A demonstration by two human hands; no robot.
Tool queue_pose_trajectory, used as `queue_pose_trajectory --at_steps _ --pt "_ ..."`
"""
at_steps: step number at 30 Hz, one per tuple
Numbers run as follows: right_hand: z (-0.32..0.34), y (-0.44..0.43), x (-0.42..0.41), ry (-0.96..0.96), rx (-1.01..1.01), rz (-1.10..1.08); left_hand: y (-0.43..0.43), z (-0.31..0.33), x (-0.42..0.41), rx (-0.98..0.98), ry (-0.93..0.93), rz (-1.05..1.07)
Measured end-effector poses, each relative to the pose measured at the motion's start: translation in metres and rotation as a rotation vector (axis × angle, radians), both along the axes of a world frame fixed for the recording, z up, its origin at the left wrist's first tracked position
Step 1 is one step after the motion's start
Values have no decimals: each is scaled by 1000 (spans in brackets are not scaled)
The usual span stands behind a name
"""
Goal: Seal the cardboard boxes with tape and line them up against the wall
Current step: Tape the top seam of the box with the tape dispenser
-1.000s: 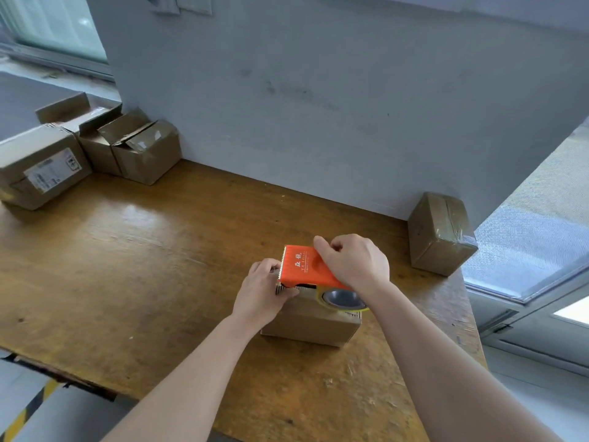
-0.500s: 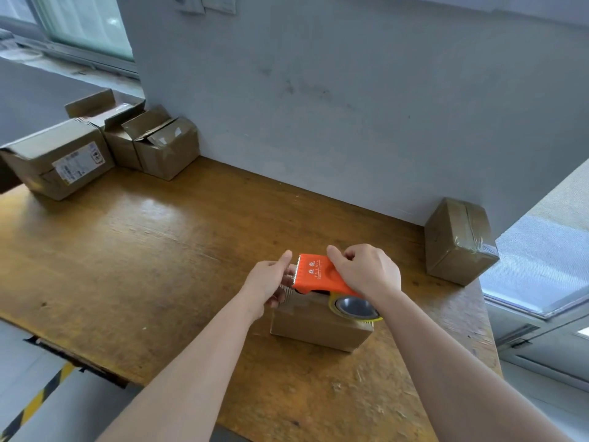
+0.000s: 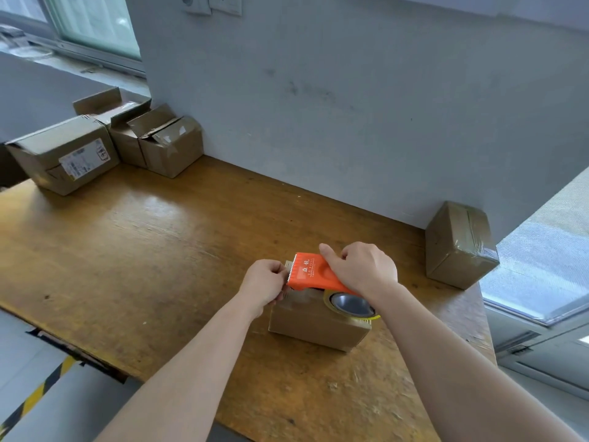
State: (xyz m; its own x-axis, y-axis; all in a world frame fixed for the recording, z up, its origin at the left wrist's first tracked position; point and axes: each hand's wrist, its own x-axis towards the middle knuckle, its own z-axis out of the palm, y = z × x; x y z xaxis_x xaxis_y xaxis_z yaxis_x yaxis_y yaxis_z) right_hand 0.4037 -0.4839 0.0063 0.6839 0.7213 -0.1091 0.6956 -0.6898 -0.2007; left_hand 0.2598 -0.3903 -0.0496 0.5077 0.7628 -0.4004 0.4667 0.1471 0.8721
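Small box (image 3: 315, 325): brown cardboard box on the near right part of the wooden table (image 3: 143, 250), well apart from the wall (image 3: 350, 90). Its top is mostly covered by the hands and the tool, so the flap seam cannot be seen.
Tape dispenser (image 3: 310, 274): orange, lying on top of the small box with its toothed edge pointing far-left. The white print on it is too small to read.
Tape roll (image 3: 350, 304): yellowish with a grey core, at the dispenser's near end. It is partly hidden under the right wrist.
Right hand (image 3: 363, 269): clenched over the dispenser's handle from above, thumb laid along the orange top. The fingers are tucked out of sight on the far side.
Left hand (image 3: 264, 283): curled at the toothed edge, pinching a pale tape end (image 3: 288, 266). The fingertips are hidden behind the knuckles.
Sealed box (image 3: 459, 244): glossy with tape, at the far right corner of the table, touching the wall.
Labelled box (image 3: 63, 154): far left, closed, with a white label that is unreadable.
Open boxes (image 3: 169, 145): two with raised flaps beside the labelled box, by the wall. Their insides cannot be seen.
Wall sockets (image 3: 210, 3): cut off by the top edge.
Striped edge (image 3: 35, 393): yellow and black, below the table at near left, cut off by the frame.
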Motion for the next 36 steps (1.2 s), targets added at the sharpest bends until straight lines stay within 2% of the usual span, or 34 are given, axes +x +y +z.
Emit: queue_pose_trajectory --at_steps 15,18,21,23,25,27,30,33,35,36 --pt "13 -1 16 -111 -131 55 9 -8 -10 -42 -6 104" --pt "10 -1 17 -132 -127 60 11 -5 -5 85 16 75" --pt "9 -1 18 -131 -125 50 15 -1 2 353 98 2" --pt "8 -1 19 -117 -118 38 20 -2 5 477 46 -48" --pt "6 -1 20 -98 -112 27 24 -4 6 501 -21 -119" --pt "4 -1 21 -84 -104 22 26 -7 5 439 -70 -158" --pt "3 0 23 -78 -94 9 29 -11 3 451 15 -171" --pt "5 -1 26 -74 -84 -7 27 -14 1 561 106 -190" --pt "6 -1 28 -66 -79 -17 26 -12 2 647 42 -175" --pt "5 -1 28 -63 -76 -21 26 -10 4 629 -17 -173"
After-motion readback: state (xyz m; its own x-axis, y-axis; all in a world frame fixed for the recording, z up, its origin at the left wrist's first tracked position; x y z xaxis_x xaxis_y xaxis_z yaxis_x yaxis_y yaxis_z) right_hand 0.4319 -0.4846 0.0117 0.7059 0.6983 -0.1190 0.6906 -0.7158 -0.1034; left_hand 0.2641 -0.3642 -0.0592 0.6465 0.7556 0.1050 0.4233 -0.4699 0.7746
